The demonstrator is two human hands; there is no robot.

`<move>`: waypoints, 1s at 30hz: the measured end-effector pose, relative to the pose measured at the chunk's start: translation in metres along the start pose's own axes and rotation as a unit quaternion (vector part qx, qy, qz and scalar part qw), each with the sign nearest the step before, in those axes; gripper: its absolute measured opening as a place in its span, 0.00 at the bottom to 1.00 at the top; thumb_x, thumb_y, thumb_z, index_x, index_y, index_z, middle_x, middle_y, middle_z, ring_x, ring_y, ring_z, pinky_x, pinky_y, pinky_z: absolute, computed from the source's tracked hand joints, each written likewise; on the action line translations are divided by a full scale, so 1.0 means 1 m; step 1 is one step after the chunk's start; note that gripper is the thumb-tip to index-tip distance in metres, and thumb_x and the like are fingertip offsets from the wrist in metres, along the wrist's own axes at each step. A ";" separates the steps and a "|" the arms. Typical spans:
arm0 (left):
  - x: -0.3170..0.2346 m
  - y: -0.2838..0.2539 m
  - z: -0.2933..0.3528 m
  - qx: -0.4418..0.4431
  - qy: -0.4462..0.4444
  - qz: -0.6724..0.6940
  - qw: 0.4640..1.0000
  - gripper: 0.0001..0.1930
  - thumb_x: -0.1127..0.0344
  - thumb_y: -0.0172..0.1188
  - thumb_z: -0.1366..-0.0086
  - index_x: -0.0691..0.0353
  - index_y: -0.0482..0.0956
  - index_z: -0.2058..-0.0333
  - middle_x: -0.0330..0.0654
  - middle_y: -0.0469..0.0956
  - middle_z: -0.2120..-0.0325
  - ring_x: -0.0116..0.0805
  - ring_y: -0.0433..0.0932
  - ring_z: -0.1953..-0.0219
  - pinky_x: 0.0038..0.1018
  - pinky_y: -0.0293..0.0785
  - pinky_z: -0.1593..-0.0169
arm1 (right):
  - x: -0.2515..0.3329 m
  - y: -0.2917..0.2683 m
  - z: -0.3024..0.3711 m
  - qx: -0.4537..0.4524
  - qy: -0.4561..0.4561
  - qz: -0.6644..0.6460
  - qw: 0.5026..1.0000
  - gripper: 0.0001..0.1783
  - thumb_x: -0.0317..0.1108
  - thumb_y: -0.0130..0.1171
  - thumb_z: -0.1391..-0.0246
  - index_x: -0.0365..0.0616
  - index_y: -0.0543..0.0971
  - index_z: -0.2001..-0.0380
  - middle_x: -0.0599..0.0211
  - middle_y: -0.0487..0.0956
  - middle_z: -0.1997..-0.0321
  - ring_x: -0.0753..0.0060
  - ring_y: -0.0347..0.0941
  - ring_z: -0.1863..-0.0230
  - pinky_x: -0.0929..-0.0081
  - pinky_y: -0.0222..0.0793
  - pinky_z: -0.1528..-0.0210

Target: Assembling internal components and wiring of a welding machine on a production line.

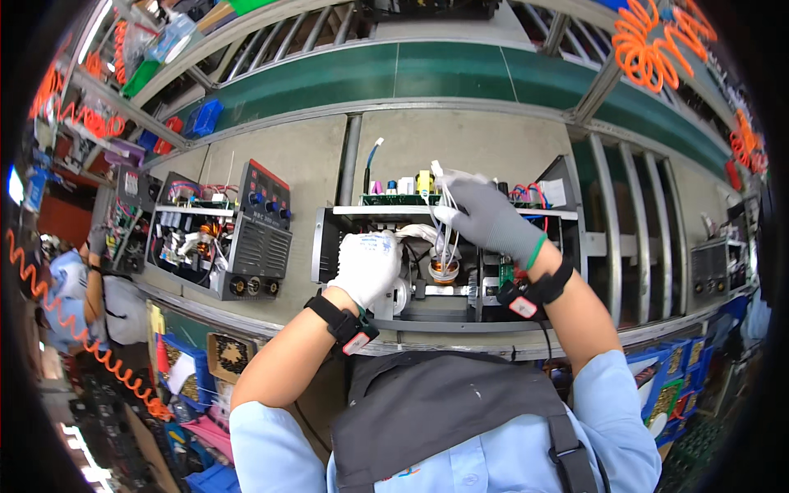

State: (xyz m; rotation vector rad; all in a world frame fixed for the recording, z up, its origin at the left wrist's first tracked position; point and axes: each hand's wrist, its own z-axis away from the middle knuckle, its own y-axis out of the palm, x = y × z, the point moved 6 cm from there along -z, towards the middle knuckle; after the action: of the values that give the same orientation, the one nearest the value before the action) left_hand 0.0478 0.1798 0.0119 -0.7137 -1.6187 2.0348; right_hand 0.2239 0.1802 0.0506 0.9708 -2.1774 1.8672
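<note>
My right hand [486, 215] pinches a bunch of white wires [445, 215]. My left hand [367, 264] grips the open machine box [329, 246] just under them. A round copper coil [445, 269] sits between my hands.

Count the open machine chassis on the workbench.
3. One sits under the gloved left hand and right hand: the middle chassis. A second chassis stands to its left, a third chassis far right. More may be hidden.

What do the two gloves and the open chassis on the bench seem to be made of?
Left hand: white knit fabric glove, visibly textured. Right hand: grey glove, smooth and matte, perhaps coated knit, gripping white wires. Open chassis: apparently sheet metal, dark painted, with thin flat edges.
</note>
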 end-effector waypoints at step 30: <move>0.049 0.040 -0.002 0.217 0.046 0.136 0.966 0.18 0.57 0.45 0.34 0.59 0.76 0.54 0.54 0.78 0.61 0.52 0.77 0.56 0.41 0.72 0.51 | 0.058 0.000 -0.009 0.104 0.129 -0.149 0.975 0.17 0.48 0.58 0.47 0.45 0.81 0.69 0.56 0.78 0.76 0.54 0.75 0.73 0.63 0.70 0.68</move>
State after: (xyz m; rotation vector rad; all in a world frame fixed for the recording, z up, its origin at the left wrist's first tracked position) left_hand 0.0104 0.2032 -0.0331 -0.8812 -1.0104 2.3970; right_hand 0.1754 0.1660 0.0806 0.9615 -1.6174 1.9721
